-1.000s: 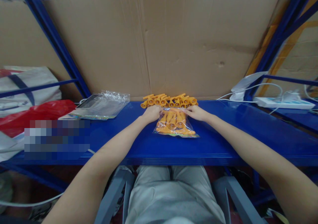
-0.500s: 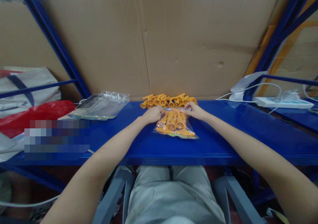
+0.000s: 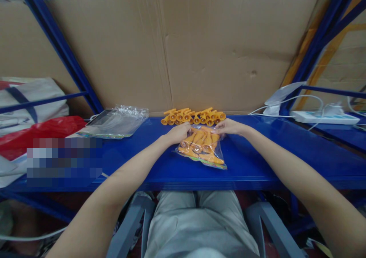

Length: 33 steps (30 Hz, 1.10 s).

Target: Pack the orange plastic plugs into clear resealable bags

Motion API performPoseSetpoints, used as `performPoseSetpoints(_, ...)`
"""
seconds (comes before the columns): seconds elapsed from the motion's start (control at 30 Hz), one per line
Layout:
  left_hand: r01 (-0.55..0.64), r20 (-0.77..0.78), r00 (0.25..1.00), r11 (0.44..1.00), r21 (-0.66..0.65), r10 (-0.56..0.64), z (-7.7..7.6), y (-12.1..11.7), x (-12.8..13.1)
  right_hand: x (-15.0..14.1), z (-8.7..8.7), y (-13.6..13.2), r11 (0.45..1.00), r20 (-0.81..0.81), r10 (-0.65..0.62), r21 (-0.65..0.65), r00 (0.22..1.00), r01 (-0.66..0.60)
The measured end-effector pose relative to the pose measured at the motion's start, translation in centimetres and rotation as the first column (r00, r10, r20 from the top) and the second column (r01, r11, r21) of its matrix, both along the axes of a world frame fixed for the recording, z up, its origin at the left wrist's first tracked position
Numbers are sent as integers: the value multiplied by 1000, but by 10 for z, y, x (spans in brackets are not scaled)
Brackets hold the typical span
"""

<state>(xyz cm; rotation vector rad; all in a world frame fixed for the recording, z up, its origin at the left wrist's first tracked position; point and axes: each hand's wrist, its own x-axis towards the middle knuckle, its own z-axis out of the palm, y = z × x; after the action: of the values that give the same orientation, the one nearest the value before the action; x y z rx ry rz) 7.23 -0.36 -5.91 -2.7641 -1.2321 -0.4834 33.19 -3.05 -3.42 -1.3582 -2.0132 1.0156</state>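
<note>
L hand (image 3: 180, 133) & R hand (image 3: 229, 127) of a seated worker on a clear packed bag (image 3: 201, 145) of orange horns, mid-table. Bag lies slightly askew on the blue table (image 3: 265, 151), its colorful bottom strip facing the worker, lower R corner nearest the front edge. L hand has fingers curled in, pinching the bag's far L corner; R hand, fingers bent, touches the far R corner w/ thumb over the plastic, tho can't tell if it's pinched tight.

Just behind, a pile of loose horns (image 3: 197, 117) sits up against the cardboard wall (image 3: 214, 52), most w/ wide ends facing the worker. To the L, well apart from the hands: a stack of flat clear bags (image 3: 117, 122), then a red plastic bag (image 3: 57, 130) and a white cloth bag (image 3: 42, 98) w/ a dark stripe. Far R, a white power strip (image 3: 326, 117) w/ cords, nr a blue metal post (image 3: 317, 44). Gray chair arms (image 3: 261, 216) flank the worker's lap, pants light gray.
</note>
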Motion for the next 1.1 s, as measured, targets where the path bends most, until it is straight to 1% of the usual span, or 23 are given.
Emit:
performPoseSetpoints(0.17, 4, -66, 998, 999, 47, -1, 7, -10, 5, 0, 6, -5, 997, 96, 56, -56, 994, -51)
performPoseSetpoints(0.27, 12, -111, 994, 996, 89, -2, 13, -14, 7, 0, 4, -4, 992, 60, 89, -97, 994, -83)
performPoseSetpoints(0.4, 69, -187, 982, 982, 177, -35, 18, -17, 9, 1, -1, 2, 986, 34, 118, -123, 992, -113)
performPoseSetpoints(0.47, 101, -198, 979, 971, 215, -58, 19, -16, 8, -1, -2, 4, 976, -9, 142, -167, 990, -142)
performPoseSetpoints(0.57, 128, -177, 981, 958, 256, -84, 20, -15, 7, -6, -4, 2, 949, -125, 170, -245, 978, -196)
performPoseSetpoints(0.73, 171, -157, 979, 941, 293, -129, 20, -13, 6, -18, -9, -2, 926, -363, 119, -294, 924, -234)
performPoseSetpoints(0.8, 177, -158, 978, 938, 297, -134, 19, -13, 6, -21, -11, -2, 917, -426, 96, -313, 900, -246)
performPoseSetpoints(0.87, 176, -163, 978, 938, 298, -132, 18, -13, 6, -22, -13, -2, 914, -449, 87, -319, 889, -251)
performPoseSetpoints(1.1, 188, -164, 976, 934, 303, -143, 17, -13, 6, -24, -17, -1, 913, -422, 98, -322, 901, -251)
